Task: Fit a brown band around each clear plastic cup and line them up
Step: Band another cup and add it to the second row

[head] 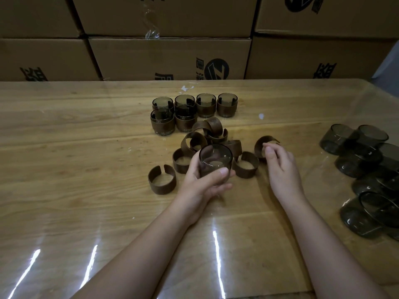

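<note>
Item: clear cup, upright in the left grip, fingers and thumb curled round its wall. Judged light, stiff and smooth-sided, so likely slippery; hold it low, leaving the middle bare.
Item: brown band, a split ring, probably springy, pinched at its near edge by the right grip.
Spare bands: just beyond the left grip, on the worktop.

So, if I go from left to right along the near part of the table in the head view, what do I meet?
Lone open brown band → left hand gripping a clear cup → right hand pinching another band → heap of bare cups.
</note>
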